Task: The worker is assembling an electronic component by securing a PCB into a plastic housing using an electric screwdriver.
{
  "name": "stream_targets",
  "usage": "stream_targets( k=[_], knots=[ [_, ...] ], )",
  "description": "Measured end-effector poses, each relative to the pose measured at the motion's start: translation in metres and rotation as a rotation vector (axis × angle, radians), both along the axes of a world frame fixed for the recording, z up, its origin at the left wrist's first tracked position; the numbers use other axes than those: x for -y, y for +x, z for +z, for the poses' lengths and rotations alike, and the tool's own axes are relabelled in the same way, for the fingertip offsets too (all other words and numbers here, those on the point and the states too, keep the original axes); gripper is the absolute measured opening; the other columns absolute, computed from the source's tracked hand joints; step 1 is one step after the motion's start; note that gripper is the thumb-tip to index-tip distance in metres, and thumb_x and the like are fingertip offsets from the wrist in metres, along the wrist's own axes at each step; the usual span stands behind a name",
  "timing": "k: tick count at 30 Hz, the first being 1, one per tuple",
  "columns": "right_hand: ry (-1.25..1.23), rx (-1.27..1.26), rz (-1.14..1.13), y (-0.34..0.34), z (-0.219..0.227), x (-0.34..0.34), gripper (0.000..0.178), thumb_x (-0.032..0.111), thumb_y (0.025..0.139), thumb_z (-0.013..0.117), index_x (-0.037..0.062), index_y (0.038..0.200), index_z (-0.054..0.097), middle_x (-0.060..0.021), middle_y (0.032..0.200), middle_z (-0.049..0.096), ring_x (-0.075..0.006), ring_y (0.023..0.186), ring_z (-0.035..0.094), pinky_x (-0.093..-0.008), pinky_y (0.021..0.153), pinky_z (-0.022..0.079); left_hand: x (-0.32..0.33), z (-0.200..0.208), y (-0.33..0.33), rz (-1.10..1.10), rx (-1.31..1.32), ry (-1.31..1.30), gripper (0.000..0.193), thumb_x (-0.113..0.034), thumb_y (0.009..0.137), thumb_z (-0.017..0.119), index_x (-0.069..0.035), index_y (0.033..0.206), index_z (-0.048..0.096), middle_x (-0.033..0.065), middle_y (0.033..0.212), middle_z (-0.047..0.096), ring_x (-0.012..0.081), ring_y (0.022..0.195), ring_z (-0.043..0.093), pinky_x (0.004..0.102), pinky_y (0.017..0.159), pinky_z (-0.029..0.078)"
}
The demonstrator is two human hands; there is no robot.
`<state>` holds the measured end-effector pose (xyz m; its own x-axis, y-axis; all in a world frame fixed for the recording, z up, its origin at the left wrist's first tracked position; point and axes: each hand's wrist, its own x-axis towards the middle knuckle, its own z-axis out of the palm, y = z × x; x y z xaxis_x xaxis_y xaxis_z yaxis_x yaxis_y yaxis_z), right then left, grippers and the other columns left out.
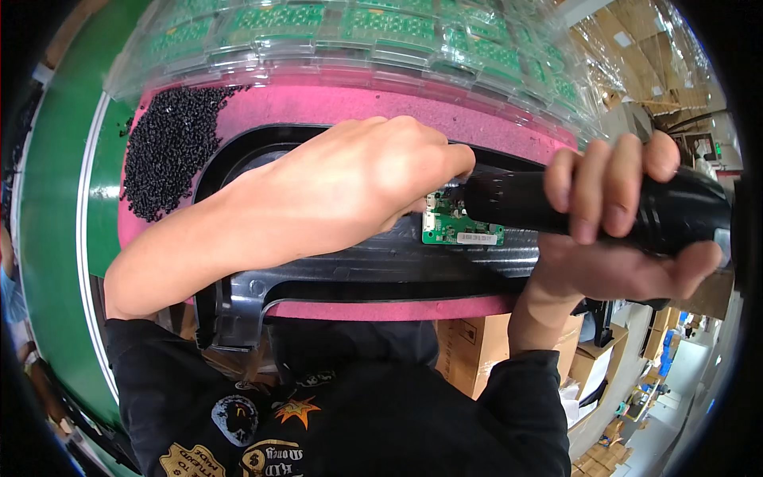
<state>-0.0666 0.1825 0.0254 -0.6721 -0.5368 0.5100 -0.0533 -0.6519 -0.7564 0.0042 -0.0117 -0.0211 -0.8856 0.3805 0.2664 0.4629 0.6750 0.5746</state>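
Note:
My right hand point(608, 215) is wrapped round a thick black electric screwdriver point(517, 197), which lies nearly level and points left. Its front end is over a small green circuit board point(441, 229) with white connectors and a pale label. The board sits inside a long black plastic housing point(381, 266). Reaching across from the left, my left hand point(397, 167) has its fingers curled in beside the screwdriver's front end. Whatever those fingertips pinch is hidden behind the hand, as is the driver's bit.
A heap of small black screws point(171, 147) lies on the pink mat point(274, 103) at the far left. Clear plastic trays of green circuit boards point(381, 28) stand along the back. A cardboard box point(469, 350) is below the mat's front edge, and a green surface point(56, 238) runs down the left.

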Motion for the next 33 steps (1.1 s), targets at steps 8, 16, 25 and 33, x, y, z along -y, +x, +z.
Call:
stream_targets(
  k=[8,16,25,33],
  knots=[
    [-0.214,0.048,0.015,-0.001,0.002,-0.019,0.048,0.046,0.077,0.071,0.009,0.098,0.05,0.0029,0.068,0.051,-0.0085,0.05,0.048,-0.0261,0.056,0.04,-0.004,0.008,-0.007,-0.11,0.028,0.303,0.036,-0.002,0.074,0.075,0.002,0.108,0.062,0.0144,0.085,0.068,0.0292,0.078,0.068,0.0361,0.066,0.054],
    [-0.256,0.016,-0.007,0.005,0.003,-0.017,0.049,0.046,0.075,0.072,0.0102,0.097,0.048,0.0042,0.065,0.05,-0.008,0.047,0.047,-0.0262,0.054,0.041,-0.005,0.016,-0.008,-0.104,-0.034,0.29,0.018,0.0,0.076,0.075,0.001,0.093,0.068,0.0125,0.08,0.071,0.0257,0.074,0.071,0.0318,0.066,0.056],
    [-0.013,-0.072,-0.009,0.01,-0.002,-0.026,0.058,0.054,0.075,0.073,0.0087,0.101,0.047,0.0011,0.067,0.052,-0.0105,0.049,0.05,-0.0268,0.053,0.042,-0.004,0.017,-0.013,0.145,-0.154,0.207,0.005,0.0,0.083,0.069,0.001,0.087,0.07,0.011,0.082,0.072,0.0231,0.075,0.071,0.0295,0.068,0.055],
    [0.143,-0.029,0.082,0.013,-0.006,-0.016,0.067,0.062,0.073,0.074,0.0078,0.102,0.047,-0.0011,0.067,0.054,-0.0126,0.049,0.052,-0.0281,0.052,0.042,-0.002,0.011,-0.012,0.107,-0.177,0.21,0.01,-0.008,0.089,0.063,0.002,0.09,0.063,0.0153,0.08,0.066,0.0307,0.073,0.066,0.0351,0.065,0.051]
  ],
)
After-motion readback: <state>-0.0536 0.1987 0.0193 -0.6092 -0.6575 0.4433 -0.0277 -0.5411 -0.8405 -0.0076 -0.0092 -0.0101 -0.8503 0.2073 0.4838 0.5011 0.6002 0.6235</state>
